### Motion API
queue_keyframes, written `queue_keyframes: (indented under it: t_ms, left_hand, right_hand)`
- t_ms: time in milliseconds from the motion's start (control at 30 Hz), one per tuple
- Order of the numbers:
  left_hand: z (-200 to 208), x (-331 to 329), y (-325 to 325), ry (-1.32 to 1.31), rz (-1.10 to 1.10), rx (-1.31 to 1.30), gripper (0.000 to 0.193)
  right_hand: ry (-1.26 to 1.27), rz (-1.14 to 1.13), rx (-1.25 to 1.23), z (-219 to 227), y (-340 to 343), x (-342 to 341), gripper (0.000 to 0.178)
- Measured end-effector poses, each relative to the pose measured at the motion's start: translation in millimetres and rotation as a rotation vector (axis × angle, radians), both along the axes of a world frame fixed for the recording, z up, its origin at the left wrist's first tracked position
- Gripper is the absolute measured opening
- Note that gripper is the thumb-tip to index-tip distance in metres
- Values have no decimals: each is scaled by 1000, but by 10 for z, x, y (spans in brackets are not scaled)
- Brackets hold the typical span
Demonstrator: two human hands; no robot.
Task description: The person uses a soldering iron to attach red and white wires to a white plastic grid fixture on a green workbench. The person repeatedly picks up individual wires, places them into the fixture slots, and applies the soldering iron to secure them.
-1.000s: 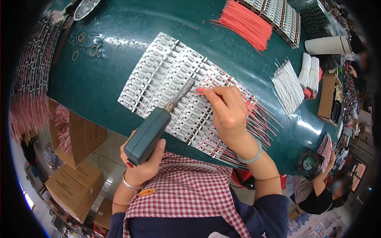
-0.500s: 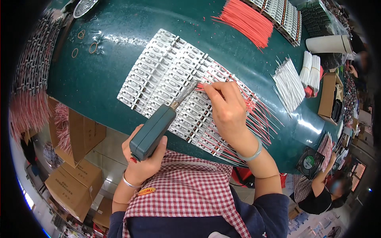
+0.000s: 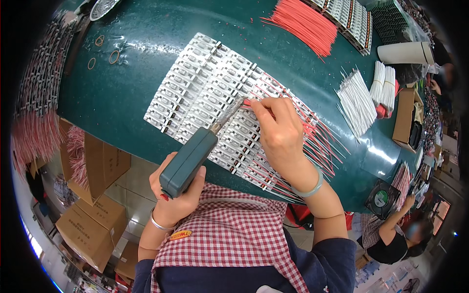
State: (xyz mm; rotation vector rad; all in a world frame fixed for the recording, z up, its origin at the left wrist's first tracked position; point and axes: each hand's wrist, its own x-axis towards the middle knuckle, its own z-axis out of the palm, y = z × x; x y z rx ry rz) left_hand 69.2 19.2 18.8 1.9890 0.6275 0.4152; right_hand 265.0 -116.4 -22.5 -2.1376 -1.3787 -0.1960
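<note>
My left hand [image 3: 178, 202] is wrapped round the dark green body of a soldering gun [image 3: 189, 158]. Its metal tip, wrapped in something silvery, reaches up and right over rows of white plastic holders [image 3: 193, 80] laid out on the table. Close beside that tip, the fingers of my right hand [image 3: 282, 129] pinch red wires [image 3: 247, 103] at one of the holders; how many they hold is hidden. Red and white wires [image 3: 322, 146] trail to the right from the holders' right-hand column, partly under my right wrist.
A fan of loose red wires [image 3: 303, 27] lies at the far side, with white wire bundles [image 3: 356, 105] on the right. Rubber bands [image 3: 114, 57] are at left. A small black fan [image 3: 380, 199] stands near the right edge, by a co-worker [image 3: 391, 239]. Cardboard boxes [image 3: 93, 227] stand below left.
The holders and my right hand have shifted very slightly in view. Both hands keep their grips, and the gun's tip remains beside the pinched red wires.
</note>
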Motion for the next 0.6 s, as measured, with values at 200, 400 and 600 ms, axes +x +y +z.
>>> queue_keyframes:
  t_ms: [200, 400, 600]
  left_hand:
    - [-96, -161, -17, 18, 75, -37, 22]
    - [-141, -175, -22, -63, 86, 3, 23]
    - [-126, -174, -36, -72, 82, 11, 21]
  right_hand:
    - [5, 1, -9, 13, 1, -2, 33]
    - [12, 3, -13, 22, 1, -5, 31]
    - [-8, -8, 12, -12, -1, -6, 31]
